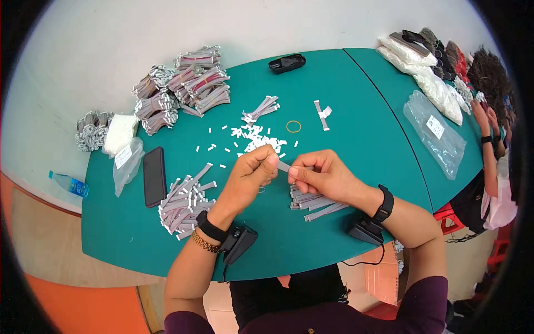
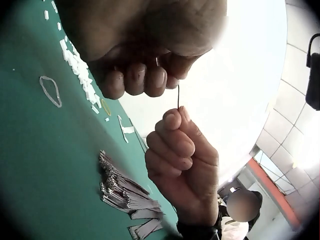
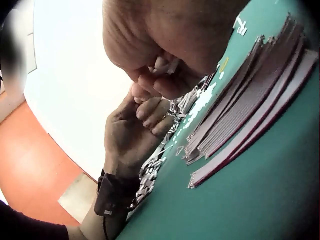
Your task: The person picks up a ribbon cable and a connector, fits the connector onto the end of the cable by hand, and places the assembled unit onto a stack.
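A short grey ribbon cable (image 1: 283, 166) is stretched between the two hands above the table. My left hand (image 1: 250, 177) pinches one end between thumb and curled fingers. The other end is pinched by my right hand (image 1: 322, 173), and a small white piece (image 3: 173, 66) shows among its fingers in the right wrist view. Edge-on in the left wrist view, the cable (image 2: 178, 96) looks like a thin dark line. Below the right hand lies a neat stack of ribbon cables (image 3: 250, 95). A loose pile of ribbon cables with white ends (image 1: 183, 203) lies left of the left hand.
Small white connector pieces (image 1: 258, 139) are scattered beyond the hands, near a rubber band (image 1: 293, 127). Bundled cables (image 1: 200, 83) are heaped at the back left. A phone (image 1: 154, 177) lies left, a plastic bag (image 1: 436, 133) right. Another person's arm (image 1: 489, 161) is at far right.
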The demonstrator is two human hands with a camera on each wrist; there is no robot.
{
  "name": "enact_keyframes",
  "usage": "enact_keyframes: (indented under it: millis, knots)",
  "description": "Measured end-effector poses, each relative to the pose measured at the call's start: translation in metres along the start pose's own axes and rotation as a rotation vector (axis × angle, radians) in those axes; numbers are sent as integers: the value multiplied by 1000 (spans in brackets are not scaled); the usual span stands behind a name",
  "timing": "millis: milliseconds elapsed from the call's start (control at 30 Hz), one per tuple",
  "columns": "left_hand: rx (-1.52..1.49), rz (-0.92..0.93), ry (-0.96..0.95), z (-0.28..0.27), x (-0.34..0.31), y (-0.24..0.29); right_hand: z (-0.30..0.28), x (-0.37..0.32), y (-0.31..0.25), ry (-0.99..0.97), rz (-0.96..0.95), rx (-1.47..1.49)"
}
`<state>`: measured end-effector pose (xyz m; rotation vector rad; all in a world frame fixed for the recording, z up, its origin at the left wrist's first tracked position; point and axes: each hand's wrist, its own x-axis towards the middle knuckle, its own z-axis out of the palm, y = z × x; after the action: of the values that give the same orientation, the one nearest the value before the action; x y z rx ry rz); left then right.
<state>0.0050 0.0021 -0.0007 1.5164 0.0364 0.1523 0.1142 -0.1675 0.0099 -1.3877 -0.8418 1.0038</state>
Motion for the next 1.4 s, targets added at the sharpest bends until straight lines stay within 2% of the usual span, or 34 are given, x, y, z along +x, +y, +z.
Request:
enact_keyframes:
  millis: [167, 267, 400, 667, 1400]
  knots:
    - [-41, -48, 20, -4, 0, 2, -3, 2, 0, -3, -8, 34]
    - [35, -74, 43, -4, 1, 1, -5, 2, -1, -7, 6, 38]
    - [99, 25, 2, 0, 4, 0, -6, 3, -2, -10, 22, 63]
    - [-9, -5, -3, -2, 4, -4, -6, 4, -2, -37, 47, 95]
    - [151, 31, 95, -1, 0, 12, -10, 6, 2, -84, -16, 102]
